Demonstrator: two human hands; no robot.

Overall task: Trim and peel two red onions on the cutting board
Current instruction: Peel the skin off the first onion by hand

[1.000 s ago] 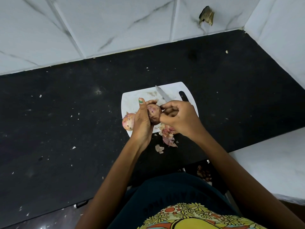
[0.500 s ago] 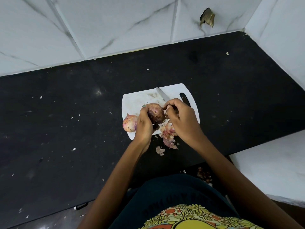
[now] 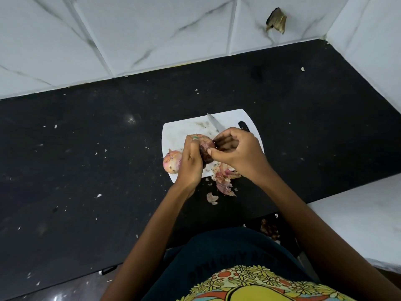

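Observation:
A white cutting board point(image 3: 184, 131) lies on the black counter. My left hand point(image 3: 191, 161) grips a dark red onion point(image 3: 206, 151) above the board. My right hand point(image 3: 236, 153) holds a knife, its blade point(image 3: 213, 123) pointing away over the board, while its thumb and fingers touch the onion's side. A second onion point(image 3: 172, 161), still in pale pink skin, sits at the board's left edge beside my left hand. Torn onion skins point(image 3: 223, 179) lie at the board's near edge and on the counter.
The black counter point(image 3: 86, 159) carries scattered white crumbs. White marble-look tiles point(image 3: 152, 29) form the back wall, with a broken hole point(image 3: 276, 20). A white surface point(image 3: 358, 218) stands at the right. The counter's near edge is close to my body.
My left thumb has folded down over the onion. My right hand has turned and slid lower along the onion's right side. The onion has rotated slightly in my grip.

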